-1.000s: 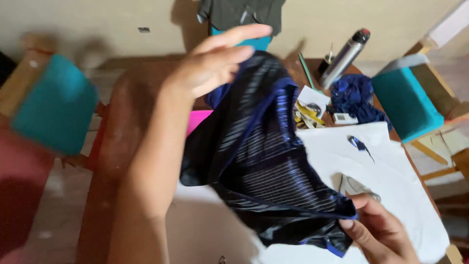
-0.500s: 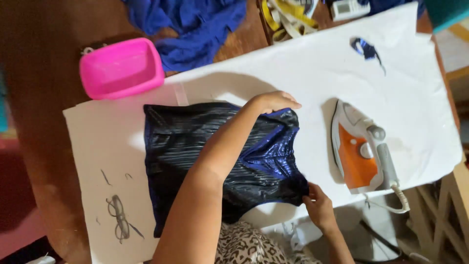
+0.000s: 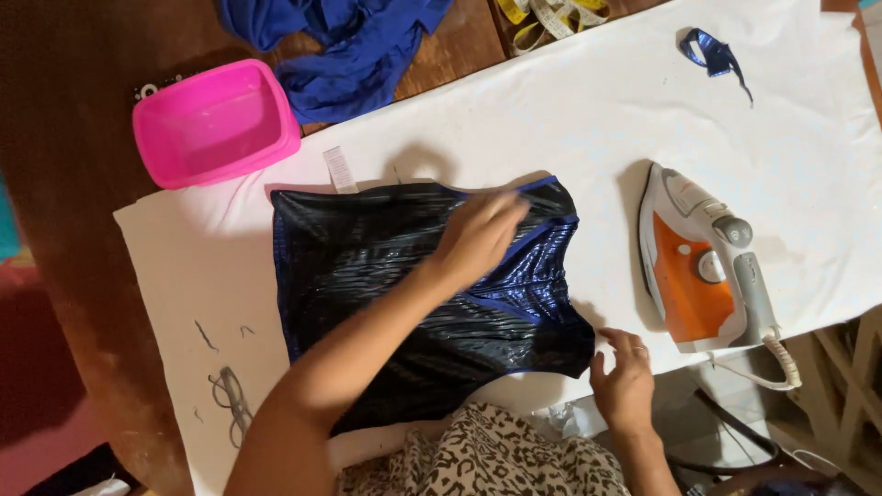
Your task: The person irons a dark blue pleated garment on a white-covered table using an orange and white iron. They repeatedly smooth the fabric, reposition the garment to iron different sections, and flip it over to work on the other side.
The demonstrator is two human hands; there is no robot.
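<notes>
A dark blue striped garment (image 3: 386,276) lies spread flat on the white ironing cloth (image 3: 588,119). My left hand (image 3: 480,237) presses palm-down on its upper right part, fingers together and a little blurred. My right hand (image 3: 623,375) rests with fingers apart at the cloth's near edge, just right of the garment's lower right corner; whether it touches the fabric is unclear. An orange and white iron (image 3: 707,262) stands on the cloth right of the garment, apart from both hands.
A pink plastic tub (image 3: 216,133) and a heap of blue cloth (image 3: 349,41) sit on the brown table at the back left. A yellow tape measure (image 3: 542,16) and a blue fabric scrap (image 3: 712,50) lie farther back. The iron's cord (image 3: 781,367) trails off the near right edge.
The garment went from held up in the air to lying flat on the cloth. My left hand slid down and left across it, and my right hand let go of the hem.
</notes>
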